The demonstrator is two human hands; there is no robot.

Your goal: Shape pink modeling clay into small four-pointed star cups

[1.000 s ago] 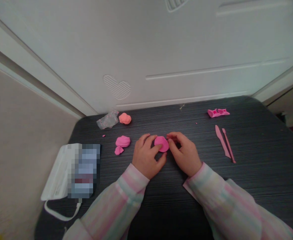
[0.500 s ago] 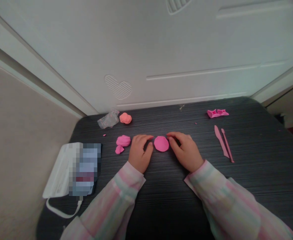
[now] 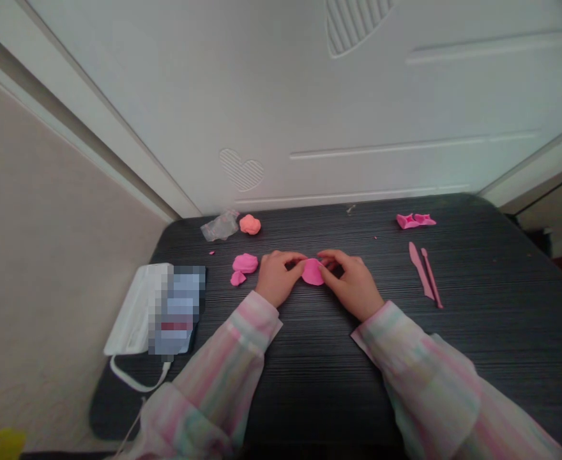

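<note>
A flat round of pink modelling clay (image 3: 313,273) is pinched at both sides in front of me. My left hand (image 3: 280,275) has thumb and fingers closed on its left edge. On the opposite edge, my right hand (image 3: 350,281) grips with the thumb in front and fingers behind. Just left of my left hand lie a pink clay lump (image 3: 245,262) and a smaller pink piece (image 3: 237,278). An orange clay lump (image 3: 250,224) sits farther back, beside a crumpled clear plastic wrapper (image 3: 220,227).
To the right lie a pink plastic knife (image 3: 421,271) and a thin pink stick tool (image 3: 432,278). Pink folded pieces (image 3: 416,221) sit behind them. A phone (image 3: 180,313) with a cable rests beside a white object (image 3: 135,313) at left. A white panel (image 3: 271,96) borders the dark table (image 3: 324,370).
Both hands have moved inward and taken hold of the clay round's edges, which lay flat between them before. The camera view has shifted slightly.
</note>
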